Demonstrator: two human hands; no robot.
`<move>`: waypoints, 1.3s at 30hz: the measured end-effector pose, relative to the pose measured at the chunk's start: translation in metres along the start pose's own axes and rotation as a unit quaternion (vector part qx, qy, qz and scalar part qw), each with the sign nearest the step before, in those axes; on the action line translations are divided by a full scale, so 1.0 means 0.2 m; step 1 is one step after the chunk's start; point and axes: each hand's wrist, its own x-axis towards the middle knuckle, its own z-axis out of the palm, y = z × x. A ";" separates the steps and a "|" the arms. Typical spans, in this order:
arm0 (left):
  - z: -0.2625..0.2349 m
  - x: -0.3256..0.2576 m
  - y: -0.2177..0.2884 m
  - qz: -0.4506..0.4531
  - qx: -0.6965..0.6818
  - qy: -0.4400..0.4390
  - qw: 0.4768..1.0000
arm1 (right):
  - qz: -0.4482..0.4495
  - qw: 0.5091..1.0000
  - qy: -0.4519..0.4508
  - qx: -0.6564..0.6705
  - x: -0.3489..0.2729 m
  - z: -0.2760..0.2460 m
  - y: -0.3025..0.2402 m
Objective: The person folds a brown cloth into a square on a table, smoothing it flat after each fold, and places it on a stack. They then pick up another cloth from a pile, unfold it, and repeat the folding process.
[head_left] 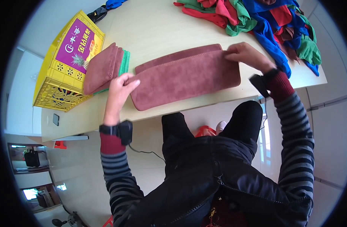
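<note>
A mauve-brown cloth (188, 77) lies on the table in front of me, folded lengthwise into a wide strip. Its upper layer leaves a band of the lower layer showing along the far edge. My left hand (122, 90) pinches the strip's left end between thumb and fingers. At the far right corner, my right hand (249, 56) grips the same cloth, fingertips closed on its edge. Just beyond my left hand sits a stack of folded brown cloths (101, 70), with folded green cloths (124, 62) showing beside and under it.
A yellow plastic crate (63, 86) with a purple printed panel stands at the table's left. Heaped at the far right are loose blue, red, green and brown cloths (275, 28). A phone (56, 119) lies near the left edge. The table's front edge (215, 103) runs above my knees.
</note>
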 end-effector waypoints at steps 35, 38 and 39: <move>0.46 -0.28 -0.26 0.036 0.186 0.312 0.931 | 0.144 0.932 0.331 -0.045 -0.28 0.63 0.00; 0.45 -0.31 -0.21 0.031 0.227 0.303 0.925 | 0.131 0.900 0.401 -0.111 -0.37 0.70 -0.02; 0.44 -0.34 -0.24 0.030 0.248 0.291 0.924 | 0.135 0.898 0.404 -0.108 -0.41 0.75 -0.02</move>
